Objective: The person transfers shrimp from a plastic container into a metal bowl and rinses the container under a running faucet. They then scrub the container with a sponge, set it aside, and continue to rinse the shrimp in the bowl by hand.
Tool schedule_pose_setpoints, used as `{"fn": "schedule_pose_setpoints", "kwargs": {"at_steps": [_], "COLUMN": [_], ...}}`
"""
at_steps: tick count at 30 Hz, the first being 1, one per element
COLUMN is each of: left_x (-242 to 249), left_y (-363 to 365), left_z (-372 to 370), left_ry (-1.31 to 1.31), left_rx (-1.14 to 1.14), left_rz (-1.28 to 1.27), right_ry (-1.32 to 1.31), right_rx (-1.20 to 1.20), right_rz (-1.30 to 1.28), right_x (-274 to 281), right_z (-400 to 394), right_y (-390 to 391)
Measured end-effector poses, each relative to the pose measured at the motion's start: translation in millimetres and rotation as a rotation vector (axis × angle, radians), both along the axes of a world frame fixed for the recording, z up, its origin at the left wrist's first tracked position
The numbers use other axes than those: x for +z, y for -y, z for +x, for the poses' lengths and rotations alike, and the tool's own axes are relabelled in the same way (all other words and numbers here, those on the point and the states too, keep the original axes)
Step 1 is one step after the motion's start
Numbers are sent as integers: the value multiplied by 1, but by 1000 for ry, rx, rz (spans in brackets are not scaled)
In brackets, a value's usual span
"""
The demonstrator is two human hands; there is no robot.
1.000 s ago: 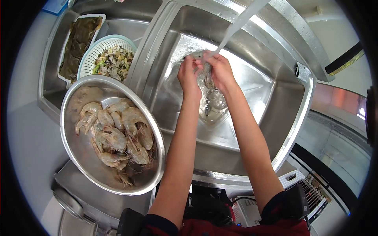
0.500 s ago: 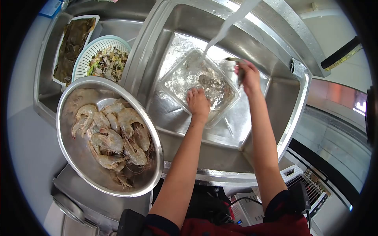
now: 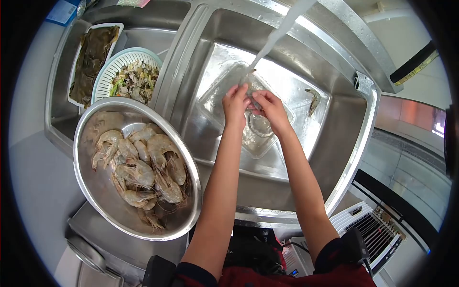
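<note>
Shrimp (image 3: 255, 102) between left hand (image 3: 234, 106), right hand (image 3: 271, 111) — above tray (image 3: 255, 149).

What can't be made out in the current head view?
All in the head view:
- What lies between the left hand and right hand: fingers cover most of it.
- The middle of the clear container: hands and glare hide it.
- The lowest shrimp in the metal bowl: buried under others.
- Where the water stream starts: cut off by the top edge.
- Print on the blue package: too small.
</note>
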State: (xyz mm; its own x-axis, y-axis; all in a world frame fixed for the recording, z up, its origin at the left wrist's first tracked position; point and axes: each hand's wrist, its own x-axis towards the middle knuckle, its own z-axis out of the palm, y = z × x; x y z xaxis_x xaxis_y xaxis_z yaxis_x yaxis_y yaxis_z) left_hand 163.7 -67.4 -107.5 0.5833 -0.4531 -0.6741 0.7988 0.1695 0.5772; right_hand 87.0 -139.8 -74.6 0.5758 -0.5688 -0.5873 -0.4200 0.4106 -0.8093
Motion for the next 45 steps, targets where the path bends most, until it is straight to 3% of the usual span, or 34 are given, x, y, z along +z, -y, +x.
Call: {"fn": "schedule_pose_setpoints", "kwargs": {"at_steps": [6,7,9,15,18,22,24,28,32,34,36,37,38,39,40,41,42,43,45], "left_x": [10,10,9,13,18,17,16,21,13,1,-9,-12,-16,-19,-26,-32,-35,-36,-39], "left_y": [15,14,12,22,25,28,25,26,21,8,-8,-12,-16,-20,-22,-22,-21,-19,-16], "left_z": [11,12,12,25,29,27,27,23,15,12,5,1,-5,-10,-18,-26,-32,-37,-38], "left_ry": [0,-1,-96,101,-19,40,129,185,56,19,137,136,246,354,351,751,1156,1303,1247], "left_rx": [221,227,242,176,252,246,65,-79,23,76,78,78,-72,-225,-229,-359,-482,-447,-504], "left_rz": [-7,-12,-253,-184,-234,-246,-269,-200,20,69,243,242,286,329,329,527,719,755,785], "right_ry": [95,93,119,181,158,164,193,180,87,-165,-399,-383,-369,-341,-350,-436,-478,-524,-564], "right_rx": [-34,-27,-40,-58,-46,-73,-69,-94,-285,-288,-147,-76,-5,55,210,364,412,509,465], "right_rz": [50,46,83,189,117,122,111,109,29,-326,-1122,-1132,-1140,-933,-928,-1054,-986,-968,-1070], "right_x": [-3,-2,-1,4,6,11,8,11,-2,-7,-16,-14,-14,-15,-19,-21,-26,-36,-53], "right_z": [21,23,24,28,32,34,34,21,-30,-59,-75,-78,-79,-74,-72,-67,-63,-63,-58], "right_y": [9,10,12,10,13,18,21,25,59,76,74,68,59,45,31,16,6,-1,-12]}}
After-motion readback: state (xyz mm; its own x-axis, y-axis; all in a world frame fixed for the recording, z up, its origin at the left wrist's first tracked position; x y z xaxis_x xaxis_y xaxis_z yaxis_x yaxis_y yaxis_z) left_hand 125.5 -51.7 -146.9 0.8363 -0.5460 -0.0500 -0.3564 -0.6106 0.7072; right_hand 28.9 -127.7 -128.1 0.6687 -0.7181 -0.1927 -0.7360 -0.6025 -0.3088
